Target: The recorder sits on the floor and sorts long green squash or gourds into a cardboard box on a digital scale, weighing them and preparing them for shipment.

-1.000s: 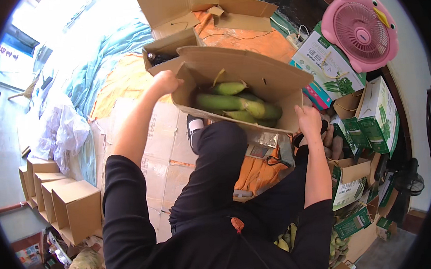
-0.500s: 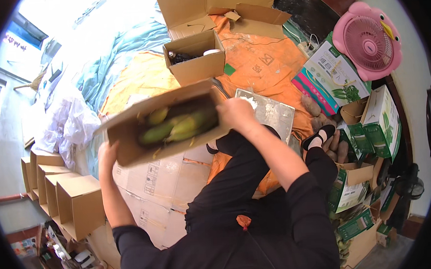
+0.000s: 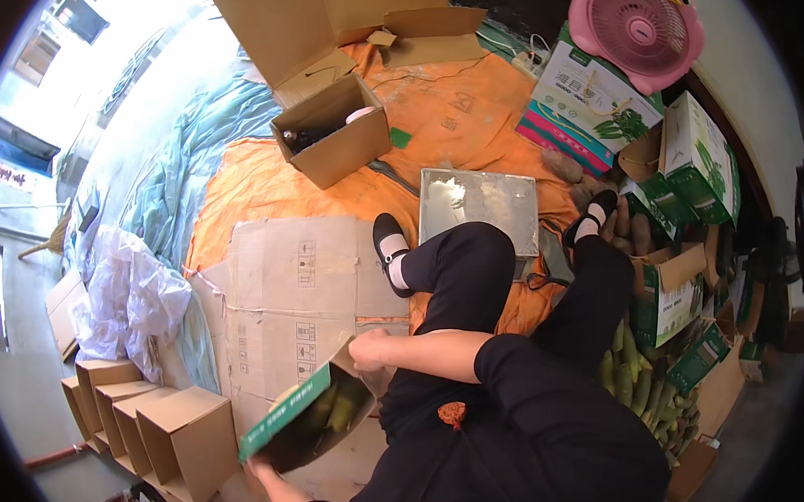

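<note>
Left hand point(image 3: 260, 462) and right hand point(image 3: 368, 351) grip opposite ends of an open green-and-brown cardboard box point(image 3: 288, 411) holding long green vegetables point(image 3: 342, 411); it has swung back beside the person's left, bringing the load nearer the row of open brown cardboard boxes point(image 3: 203, 450).

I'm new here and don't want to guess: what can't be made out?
In the head view:
Count of green vegetables in the held box: its green flap and shadow hide some.
Left hand: partly hidden by the box.
Top of the pink fan: cut off by the upper edge.
</note>
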The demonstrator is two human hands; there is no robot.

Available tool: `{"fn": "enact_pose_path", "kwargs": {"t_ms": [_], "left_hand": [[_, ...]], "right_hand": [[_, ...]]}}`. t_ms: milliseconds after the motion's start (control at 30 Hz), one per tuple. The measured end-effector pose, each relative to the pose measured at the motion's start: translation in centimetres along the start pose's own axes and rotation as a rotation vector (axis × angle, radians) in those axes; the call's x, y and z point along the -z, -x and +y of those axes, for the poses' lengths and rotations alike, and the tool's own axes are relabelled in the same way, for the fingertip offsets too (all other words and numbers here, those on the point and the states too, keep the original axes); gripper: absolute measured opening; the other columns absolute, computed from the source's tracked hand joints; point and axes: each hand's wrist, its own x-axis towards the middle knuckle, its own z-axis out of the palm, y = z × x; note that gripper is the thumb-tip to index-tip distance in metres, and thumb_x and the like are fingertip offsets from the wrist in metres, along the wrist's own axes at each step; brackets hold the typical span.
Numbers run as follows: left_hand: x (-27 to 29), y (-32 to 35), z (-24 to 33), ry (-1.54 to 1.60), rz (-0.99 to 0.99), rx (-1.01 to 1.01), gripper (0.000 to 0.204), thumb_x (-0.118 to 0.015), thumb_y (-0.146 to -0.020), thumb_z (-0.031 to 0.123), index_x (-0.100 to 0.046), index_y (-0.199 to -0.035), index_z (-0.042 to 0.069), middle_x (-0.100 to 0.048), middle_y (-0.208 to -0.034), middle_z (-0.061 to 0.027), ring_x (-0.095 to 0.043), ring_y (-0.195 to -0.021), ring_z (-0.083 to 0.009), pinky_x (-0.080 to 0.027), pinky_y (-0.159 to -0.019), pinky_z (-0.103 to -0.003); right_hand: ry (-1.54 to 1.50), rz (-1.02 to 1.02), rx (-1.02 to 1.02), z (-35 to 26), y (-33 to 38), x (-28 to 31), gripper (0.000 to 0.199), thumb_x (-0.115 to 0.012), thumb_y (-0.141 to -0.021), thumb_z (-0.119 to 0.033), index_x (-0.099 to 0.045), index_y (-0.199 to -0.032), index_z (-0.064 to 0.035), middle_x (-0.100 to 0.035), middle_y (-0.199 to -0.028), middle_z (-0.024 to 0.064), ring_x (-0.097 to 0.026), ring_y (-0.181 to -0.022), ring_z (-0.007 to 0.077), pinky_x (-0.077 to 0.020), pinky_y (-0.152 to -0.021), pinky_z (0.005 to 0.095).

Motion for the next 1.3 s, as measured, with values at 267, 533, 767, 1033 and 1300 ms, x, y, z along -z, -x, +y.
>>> {"fn": "enact_pose_path", "kwargs": {"t_ms": [267, 533, 767, 1033, 1300], "left_hand": [[2.9, 2.6, -0.6, 1.0, -0.466, 0.692, 0.024, -0.061, -0.081, 0.024, -0.071, -0.091, 0.004, -0.069, -0.095, -0.0165, -0.068, -0.087, -0.0306, -0.055, -0.075, -0.039], [37.3, -3.1, -5.7, 1.644, -0.55, -0.206, 0.025, -0.063, -0.085, 0.023, -0.069, -0.086, -0.001, -0.067, -0.071, -0.0129, -0.067, -0.063, -0.0219, -0.052, -0.06, -0.031], [45.0, -19.8, 1.4, 0.996, 0.296, -0.405, 0.032, -0.065, -0.081, 0.029, -0.067, -0.102, 0.005, -0.065, -0.104, -0.0187, -0.063, -0.091, -0.0322, -0.05, -0.082, -0.042], [33.5, -31.7, 10.0, 0.464, -0.196, -0.545, 0.059, -0.073, -0.071, 0.047, -0.062, -0.113, 0.008, -0.062, -0.117, -0.0147, -0.059, -0.11, -0.0306, -0.047, -0.093, -0.043], [46.4, -7.8, 0.7, 1.362, 0.148, -0.891, 0.028, -0.062, -0.077, 0.007, -0.053, -0.103, 0.001, -0.059, -0.089, -0.0156, -0.06, -0.088, -0.0301, -0.045, -0.076, -0.035]], "right_hand": [[-0.257, 0.272, 0.056, 0.1, -0.2, 5.9, 0.031, -0.059, -0.084, -0.035, -0.068, -0.097, -0.0086, -0.067, -0.097, 0.018, -0.063, -0.096, 0.0349, -0.0495, -0.082, 0.0438], [-0.401, 0.583, 0.117, 3.9, 6.6, 12.3, 0.023, -0.059, -0.083, -0.03, -0.066, -0.091, -0.0101, -0.068, -0.088, 0.014, -0.065, -0.086, 0.033, -0.0503, -0.079, 0.0427], [-0.641, 1.046, 0.119, 9.6, 16.7, 15.8, 0.015, -0.06, -0.082, -0.024, -0.062, -0.081, -0.0085, -0.066, -0.078, 0.0118, -0.063, -0.078, 0.0312, -0.0477, -0.068, 0.0414], [-0.666, 1.655, -0.196, 18.2, 34.8, 9.2, 0.011, -0.061, -0.086, -0.011, -0.063, -0.092, -0.002, -0.062, -0.078, 0.0046, -0.057, -0.071, 0.0088, -0.0462, -0.064, 0.0256], [-1.203, 1.86, -0.538, 25.7, 41.3, -6.3, 0.009, -0.057, -0.091, -0.009, -0.059, -0.092, -0.0012, -0.06, -0.079, 0.0022, -0.056, -0.068, 0.0084, -0.0469, -0.063, 0.0234]]}}
